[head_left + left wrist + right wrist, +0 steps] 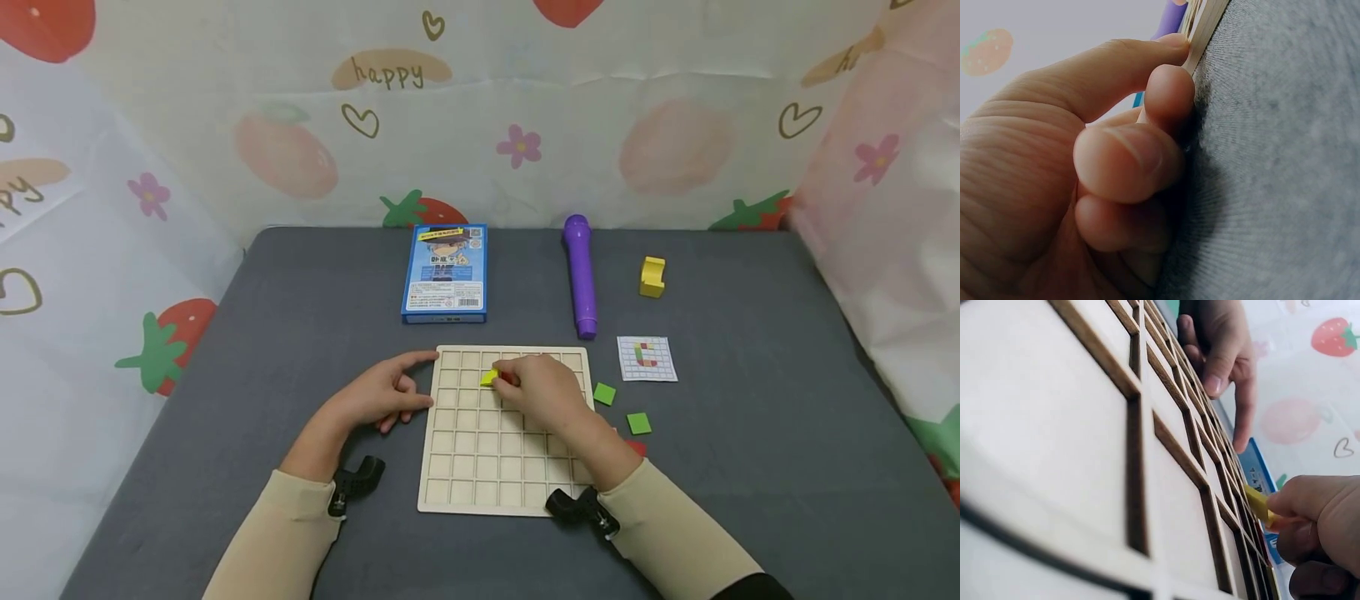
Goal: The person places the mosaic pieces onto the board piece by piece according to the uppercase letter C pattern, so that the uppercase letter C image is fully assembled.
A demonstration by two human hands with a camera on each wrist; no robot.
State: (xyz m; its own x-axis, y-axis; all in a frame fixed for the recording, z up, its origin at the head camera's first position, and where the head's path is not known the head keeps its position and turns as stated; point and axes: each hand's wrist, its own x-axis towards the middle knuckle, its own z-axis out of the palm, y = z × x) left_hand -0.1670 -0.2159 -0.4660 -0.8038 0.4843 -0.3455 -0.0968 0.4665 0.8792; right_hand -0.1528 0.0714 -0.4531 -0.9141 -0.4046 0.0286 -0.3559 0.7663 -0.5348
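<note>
A wooden grid board (480,507) lies on the dark grey table. My right hand (547,392) is over its upper part, pinching a small yellow square tile (489,377) between thumb and forefinger. The right wrist view shows this yellow tile (1256,501) tilted at the grid. A red tile (510,377) shows partly beneath the right fingers; other cells there are hidden by the hand. My left hand (378,390) touches the board's left edge with stretched forefinger and thumb, the forefinger near the upper left corner. Its other fingers are loosely bent and hold nothing.
Right of the board lie two green tiles (639,424), a red tile (636,447) partly behind my right wrist, and a small card with a coloured grid pattern (647,359). Farther back are a blue box (445,279), a purple rod (580,275) and a yellow notched block (652,277).
</note>
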